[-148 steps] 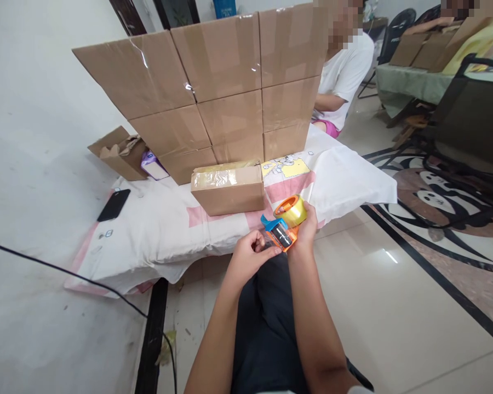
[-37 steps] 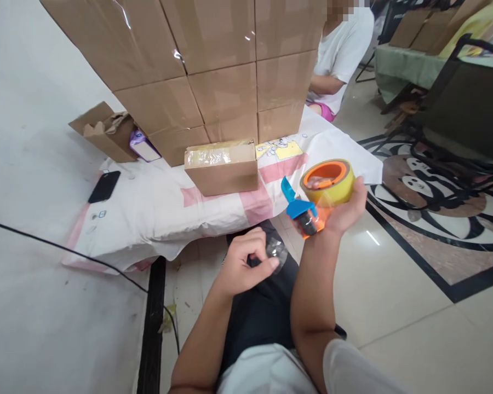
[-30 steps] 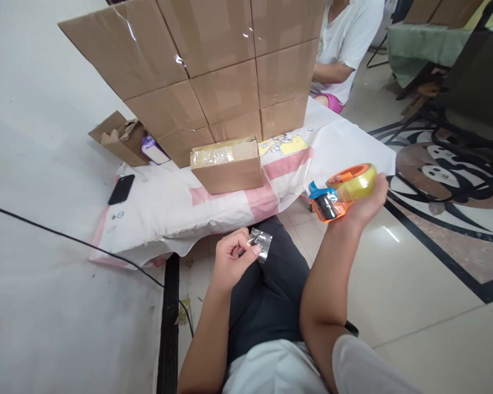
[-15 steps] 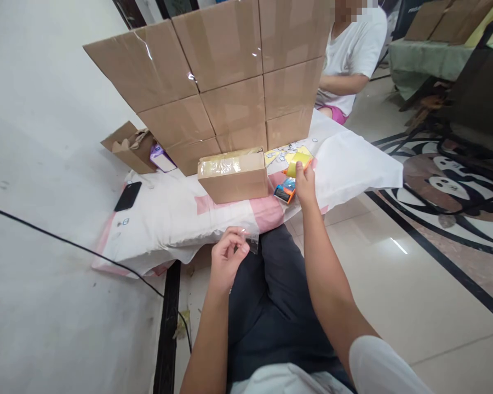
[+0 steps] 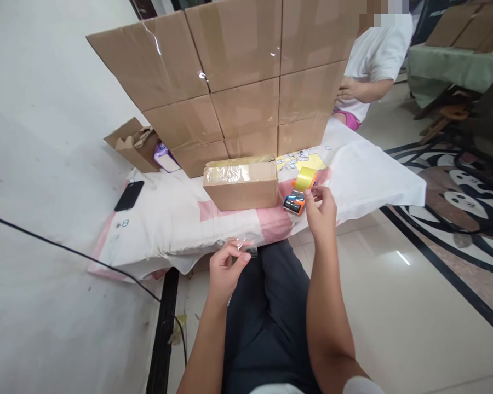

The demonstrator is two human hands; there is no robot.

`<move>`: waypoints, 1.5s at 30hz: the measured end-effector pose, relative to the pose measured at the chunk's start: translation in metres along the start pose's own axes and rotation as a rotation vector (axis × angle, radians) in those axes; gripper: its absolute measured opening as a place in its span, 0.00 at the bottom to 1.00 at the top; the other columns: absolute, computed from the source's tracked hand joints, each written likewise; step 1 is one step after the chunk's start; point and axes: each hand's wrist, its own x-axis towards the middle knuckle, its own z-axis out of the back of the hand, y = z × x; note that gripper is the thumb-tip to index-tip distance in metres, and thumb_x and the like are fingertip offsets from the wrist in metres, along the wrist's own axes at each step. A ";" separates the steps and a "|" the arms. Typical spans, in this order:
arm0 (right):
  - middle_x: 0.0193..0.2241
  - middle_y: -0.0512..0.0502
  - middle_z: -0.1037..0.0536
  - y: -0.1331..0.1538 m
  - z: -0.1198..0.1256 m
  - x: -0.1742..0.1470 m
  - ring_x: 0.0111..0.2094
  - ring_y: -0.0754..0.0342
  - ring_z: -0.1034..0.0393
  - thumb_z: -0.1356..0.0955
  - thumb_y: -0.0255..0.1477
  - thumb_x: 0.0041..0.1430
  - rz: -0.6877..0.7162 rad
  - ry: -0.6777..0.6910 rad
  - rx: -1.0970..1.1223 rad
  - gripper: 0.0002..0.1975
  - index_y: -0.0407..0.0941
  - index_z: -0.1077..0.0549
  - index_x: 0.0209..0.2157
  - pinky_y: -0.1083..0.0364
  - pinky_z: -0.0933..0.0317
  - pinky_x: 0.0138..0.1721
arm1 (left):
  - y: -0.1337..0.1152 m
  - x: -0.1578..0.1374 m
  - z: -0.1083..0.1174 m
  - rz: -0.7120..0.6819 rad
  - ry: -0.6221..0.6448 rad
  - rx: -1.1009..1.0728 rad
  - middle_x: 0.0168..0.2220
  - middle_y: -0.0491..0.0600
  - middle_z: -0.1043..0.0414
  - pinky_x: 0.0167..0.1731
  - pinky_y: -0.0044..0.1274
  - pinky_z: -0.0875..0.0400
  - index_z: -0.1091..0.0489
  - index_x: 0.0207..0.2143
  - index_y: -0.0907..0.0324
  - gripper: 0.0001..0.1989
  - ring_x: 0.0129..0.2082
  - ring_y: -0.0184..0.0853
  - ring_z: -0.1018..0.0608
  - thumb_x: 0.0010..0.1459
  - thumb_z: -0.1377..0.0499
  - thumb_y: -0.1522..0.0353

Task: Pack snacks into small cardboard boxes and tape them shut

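My left hand (image 5: 225, 268) pinches a small piece of clear tape (image 5: 246, 247) over my lap. The orange and blue tape dispenser with its yellow roll (image 5: 301, 189) lies on the white and pink cloth (image 5: 168, 219), just right of a small taped cardboard box (image 5: 241, 185). My right hand (image 5: 321, 210) hovers right beside the dispenser with its fingers loosely apart, holding nothing.
A wall of stacked cardboard boxes (image 5: 234, 82) stands behind the small box. An open box (image 5: 133, 145) and a black phone (image 5: 129, 195) lie at the left. Another person (image 5: 373, 65) in a white shirt sits behind the stack. A black cable (image 5: 66, 251) crosses the floor.
My right hand carried the tape dispenser from my lap to the cloth beside the small box and let it go. My left hand kept the torn piece of tape.
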 end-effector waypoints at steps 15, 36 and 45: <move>0.37 0.49 0.21 0.091 0.040 -0.052 0.40 0.53 0.28 0.32 0.23 0.59 0.409 0.857 0.048 0.07 0.46 0.25 0.38 0.54 0.37 0.41 | 0.000 0.003 -0.015 0.003 0.115 0.048 0.41 0.51 0.19 0.48 0.32 0.28 0.29 0.27 0.57 0.09 0.45 0.39 0.20 0.60 0.35 0.69; 0.37 0.47 0.25 0.104 0.021 -0.071 0.41 0.51 0.32 0.36 0.20 0.61 0.541 0.969 -0.150 0.07 0.45 0.28 0.32 0.51 0.45 0.45 | -0.001 -0.006 0.005 0.325 0.076 0.214 0.20 0.42 0.35 0.24 0.23 0.42 0.28 0.24 0.59 0.19 0.21 0.30 0.35 0.58 0.37 0.54; 0.37 0.48 0.25 0.115 0.040 -0.058 0.42 0.50 0.32 0.39 0.26 0.68 0.482 0.700 0.032 0.06 0.47 0.32 0.36 0.49 0.44 0.50 | 0.026 -0.014 0.019 0.342 0.018 0.351 0.17 0.43 0.36 0.23 0.22 0.45 0.28 0.20 0.60 0.20 0.19 0.30 0.36 0.58 0.39 0.55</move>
